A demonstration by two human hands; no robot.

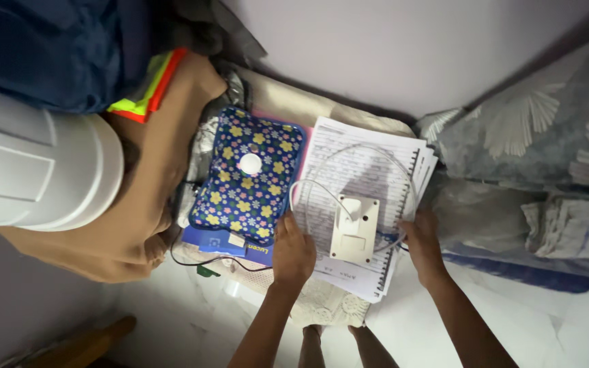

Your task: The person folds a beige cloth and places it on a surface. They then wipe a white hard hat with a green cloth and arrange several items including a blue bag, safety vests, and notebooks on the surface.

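Flat blue rectangular package (230, 243) with a small white label, lying under the floral pad (249, 176)

left hand (293, 251): bare, no sleeve | right hand (423, 244): bare, no sleeve

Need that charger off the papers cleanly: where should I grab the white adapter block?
Probably pinch the white adapter block across its two long side edges, coming straight down from above. It lies flat on the spiral notebook, its cord leaving the top, so the sides are free.
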